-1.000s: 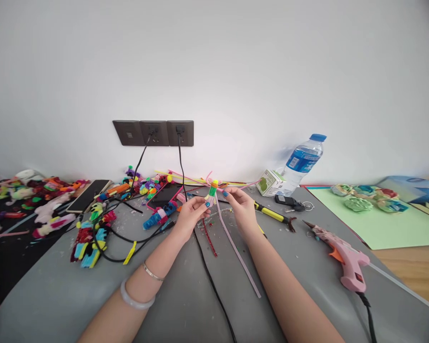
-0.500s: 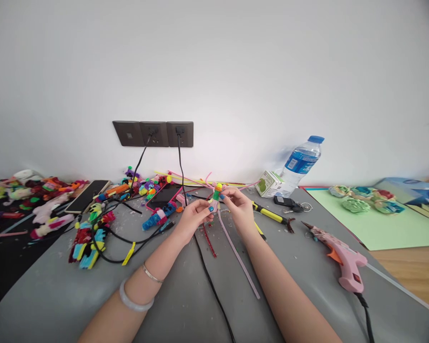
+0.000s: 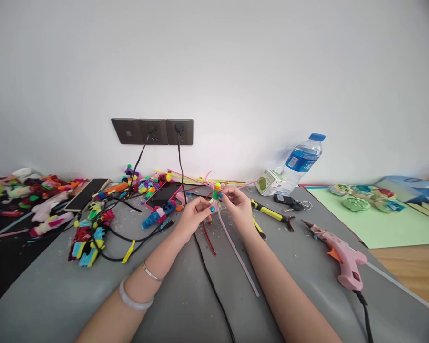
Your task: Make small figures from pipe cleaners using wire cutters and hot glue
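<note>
Between my hands is a small pipe cleaner figure, yellow on top, green below that and pink lower down. My left hand pinches its lower part with thumb and forefinger. From the other side my right hand grips its upper part, fingertips at the green and yellow. A long pale pink pipe cleaner trails from the figure toward me, down over the grey table. Just left of it lies a short red glittery pipe cleaner. My fingers hide part of the figure.
At the right lies a pink glue gun with its cord. Pliers with yellow handles, car keys, a small box and a tilted water bottle sit behind. Cables, phones and colourful pipe cleaner figures crowd the left.
Both hands keep hold of the figure in nearly the same place. The view has shifted very slightly; nothing else visibly differs.
</note>
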A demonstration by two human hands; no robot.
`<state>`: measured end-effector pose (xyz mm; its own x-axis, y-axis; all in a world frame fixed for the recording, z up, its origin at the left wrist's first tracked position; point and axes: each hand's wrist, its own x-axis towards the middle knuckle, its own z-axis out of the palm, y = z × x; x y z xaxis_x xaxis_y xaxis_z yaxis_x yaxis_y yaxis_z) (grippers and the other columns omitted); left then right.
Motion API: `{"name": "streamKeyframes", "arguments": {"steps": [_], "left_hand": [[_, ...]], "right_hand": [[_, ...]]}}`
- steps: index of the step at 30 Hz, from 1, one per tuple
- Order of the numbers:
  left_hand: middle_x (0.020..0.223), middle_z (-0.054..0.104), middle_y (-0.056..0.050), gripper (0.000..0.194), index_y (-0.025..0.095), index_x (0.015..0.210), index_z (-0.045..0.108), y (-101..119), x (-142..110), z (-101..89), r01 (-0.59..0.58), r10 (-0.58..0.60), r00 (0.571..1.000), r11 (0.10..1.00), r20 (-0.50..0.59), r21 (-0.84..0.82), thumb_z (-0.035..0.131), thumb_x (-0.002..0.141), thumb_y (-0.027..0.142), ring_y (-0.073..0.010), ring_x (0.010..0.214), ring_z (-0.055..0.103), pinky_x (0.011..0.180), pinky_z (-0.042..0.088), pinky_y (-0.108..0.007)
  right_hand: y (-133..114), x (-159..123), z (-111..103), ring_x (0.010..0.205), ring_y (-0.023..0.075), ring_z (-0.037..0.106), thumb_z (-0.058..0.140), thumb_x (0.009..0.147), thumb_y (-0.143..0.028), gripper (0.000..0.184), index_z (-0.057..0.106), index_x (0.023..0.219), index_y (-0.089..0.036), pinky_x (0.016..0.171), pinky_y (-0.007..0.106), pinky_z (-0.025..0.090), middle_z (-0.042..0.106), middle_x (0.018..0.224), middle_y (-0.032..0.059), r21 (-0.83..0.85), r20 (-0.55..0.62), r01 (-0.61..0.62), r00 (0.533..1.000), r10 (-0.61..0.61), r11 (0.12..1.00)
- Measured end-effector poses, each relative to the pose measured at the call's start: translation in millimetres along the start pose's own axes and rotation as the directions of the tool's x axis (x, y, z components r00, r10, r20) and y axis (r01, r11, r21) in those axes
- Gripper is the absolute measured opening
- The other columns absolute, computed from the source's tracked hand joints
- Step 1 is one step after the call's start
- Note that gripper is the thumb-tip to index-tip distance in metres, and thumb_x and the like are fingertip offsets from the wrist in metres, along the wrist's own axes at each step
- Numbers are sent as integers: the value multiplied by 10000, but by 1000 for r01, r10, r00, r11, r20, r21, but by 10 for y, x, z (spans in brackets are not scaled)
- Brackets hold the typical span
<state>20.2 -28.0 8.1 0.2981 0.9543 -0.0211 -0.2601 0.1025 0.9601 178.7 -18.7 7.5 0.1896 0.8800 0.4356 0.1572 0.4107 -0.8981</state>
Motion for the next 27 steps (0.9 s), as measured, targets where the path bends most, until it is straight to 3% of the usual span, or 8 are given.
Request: {"name": "streamKeyframes", "arguments": {"steps": [6, 9, 12, 14, 19, 22, 27], "left_hand": [[662, 598, 35, 408, 170, 774, 616, 6, 22, -17, 6, -7, 997, 1000, -83, -4, 858, 606, 452, -97, 560, 569, 600, 483, -244], [630, 590, 38, 390, 173, 793, 622, 20, 58, -43, -15, 4, 980, 998, -198, -55, 857, 603, 418, -102, 552, 564, 614, 496, -259], [656, 602, 33, 353, 175, 811, 624, 45, 81, -62, -78, 44, 966, 990, -256, -121, 845, 615, 368, -95, 559, 556, 625, 504, -262], [684, 612, 28, 331, 175, 822, 625, 58, 84, -62, -111, 68, 962, 983, -266, -149, 832, 628, 346, -88, 564, 552, 620, 498, -254], [673, 598, 33, 321, 173, 809, 626, 54, 80, -39, -90, 50, 968, 984, -245, -156, 834, 625, 334, -81, 566, 544, 605, 479, -236], [656, 582, 43, 331, 173, 810, 636, 48, 72, -30, -59, 24, 975, 987, -221, -153, 846, 614, 338, -82, 564, 547, 610, 477, -236], [747, 642, 16, 353, 165, 855, 677, 46, 56, -33, -24, -7, 983, 986, -184, -167, 865, 605, 327, -82, 589, 553, 640, 477, -248]], "right_hand": [[14, 42, -60, 822, 197, 586, 630, 803, -382, 171, 640, 813, -211, 773, 326, 438, 659, 871, 43, -28, -8, 0, 1000, 0, 1000], [-10, 69, -158, 759, 180, 566, 619, 798, -339, 136, 648, 799, -206, 728, 315, 434, 657, 832, 30, -86, 147, -5, 989, 17, 996], [-51, 61, -252, 717, 169, 550, 621, 793, -274, 94, 679, 768, -205, 694, 302, 435, 657, 804, 19, -239, 449, 43, 890, 71, 970], [-57, 39, -282, 698, 165, 545, 618, 789, -241, 101, 702, 743, -208, 663, 290, 435, 648, 782, 15, -307, 573, 89, 812, 109, 948], [-5, 3, -279, 647, 152, 541, 606, 766, -159, 161, 752, 731, -220, 644, 282, 429, 653, 768, 13, -409, 645, 143, 744, 175, 901], [-34, 25, -309, 666, 169, 564, 559, 803, -166, 225, 776, 803, -227, 645, 290, 433, 664, 766, 23, -448, 635, 179, 753, 171, 876], [-264, 36, -599, 655, 191, 593, 520, 837, -241, 250, 762, 896, -244, 610, 308, 438, 717, 796, 35, -582, 474, 147, 860, 187, 800]]}}
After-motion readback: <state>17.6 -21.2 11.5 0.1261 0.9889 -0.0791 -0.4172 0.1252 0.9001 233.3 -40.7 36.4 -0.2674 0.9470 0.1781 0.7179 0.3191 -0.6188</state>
